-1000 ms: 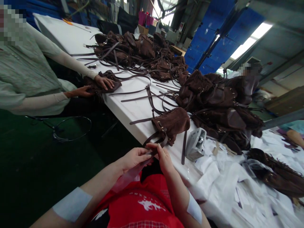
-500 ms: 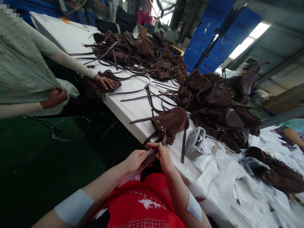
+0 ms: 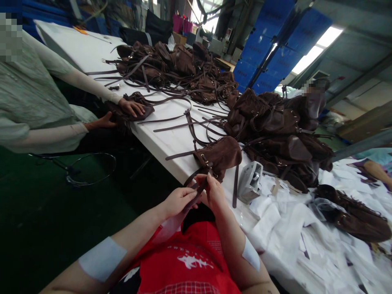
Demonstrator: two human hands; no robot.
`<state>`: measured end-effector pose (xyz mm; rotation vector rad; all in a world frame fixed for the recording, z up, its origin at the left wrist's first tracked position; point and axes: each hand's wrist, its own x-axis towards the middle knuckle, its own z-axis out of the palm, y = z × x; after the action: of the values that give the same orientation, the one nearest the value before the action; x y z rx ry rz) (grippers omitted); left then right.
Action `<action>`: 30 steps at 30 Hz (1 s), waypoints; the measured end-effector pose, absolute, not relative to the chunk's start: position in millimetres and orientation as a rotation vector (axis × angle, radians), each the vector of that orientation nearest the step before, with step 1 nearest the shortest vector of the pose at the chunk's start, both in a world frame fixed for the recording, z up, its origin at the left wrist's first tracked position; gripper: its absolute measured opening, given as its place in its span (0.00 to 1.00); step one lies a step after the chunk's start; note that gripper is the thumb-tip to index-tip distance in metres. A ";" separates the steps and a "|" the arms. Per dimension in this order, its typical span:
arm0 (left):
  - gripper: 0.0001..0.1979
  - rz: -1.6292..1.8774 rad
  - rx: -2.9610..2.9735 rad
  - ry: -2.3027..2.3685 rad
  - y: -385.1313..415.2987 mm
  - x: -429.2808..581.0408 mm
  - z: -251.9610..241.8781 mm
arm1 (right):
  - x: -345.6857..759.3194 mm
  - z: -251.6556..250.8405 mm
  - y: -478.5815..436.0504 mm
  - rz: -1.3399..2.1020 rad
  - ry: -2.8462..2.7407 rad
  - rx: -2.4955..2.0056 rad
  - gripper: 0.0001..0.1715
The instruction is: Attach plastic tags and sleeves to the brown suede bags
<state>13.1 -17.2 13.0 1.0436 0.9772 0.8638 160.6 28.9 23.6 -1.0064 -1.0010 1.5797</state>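
Left hand [image 3: 178, 201] and right hand [image 3: 215, 192] both pinch that dark strap [image 3: 199, 189], grip closed, right by the brown suede bag [image 3: 221, 154], so I'd say keep it untwisted.

Blue panels [image 3: 259, 45], crumpled white paper [image 3: 284, 222]

- No words here can be read.
- The red apron [image 3: 186, 237] has tiny white writing [image 3: 174, 247], too small to read, and a big white sign [image 3: 194, 261] next to it.
- The tall blue panels [image 3: 277, 22] have dark print [image 3: 270, 86], but it is too blurry.
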 end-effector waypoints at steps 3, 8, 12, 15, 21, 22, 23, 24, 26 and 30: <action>0.24 0.909 1.138 1.052 -11.0 15.0 18.7 | 157.2 19.2 27.9 1.683 -1.001 -1.008 0.26; 0.23 0.919 1.235 1.104 -4.1 13.5 23.1 | 157.4 13.9 22.2 1.735 -0.899 -1.008 0.28; 0.23 0.883 1.294 1.033 -1.7 7.3 12.3 | 158.4 17.9 23.3 1.655 -0.893 -1.009 0.27; 0.19 0.750 1.436 0.997 -3.7 2.1 4.8 | 158.1 22.3 24.5 1.661 -0.911 -1.034 0.27; 0.27 0.759 1.465 1.054 -14.9 5.0 13.2 | 158.1 21.1 28.1 1.568 -0.953 -1.026 0.25; 0.27 0.771 1.474 1.077 -15.6 6.3 16.2 | 158.1 19.7 28.7 1.567 -0.951 -1.024 0.25; 0.28 0.784 1.484 1.101 -15.5 7.4 19.2 | 157.9 18.0 29.1 1.576 -0.947 -1.023 0.25; 0.28 0.802 1.496 1.126 -14.7 8.2 21.9 | 157.4 16.1 29.0 1.590 -0.941 -1.021 0.26; 0.28 0.842 1.546 1.177 -11.5 9.3 26.2 | 155.2 11.9 26.7 1.616 -0.938 -1.014 0.27; 0.24 0.880 1.774 1.317 -1.8 10.3 31.5 | 148.6 4.3 17.4 1.639 -1.031 -1.025 0.28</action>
<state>10.3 -1.8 31.5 1.7742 1.3167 0.8802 148.6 17.4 4.3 -1.0246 -1.0314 1.6392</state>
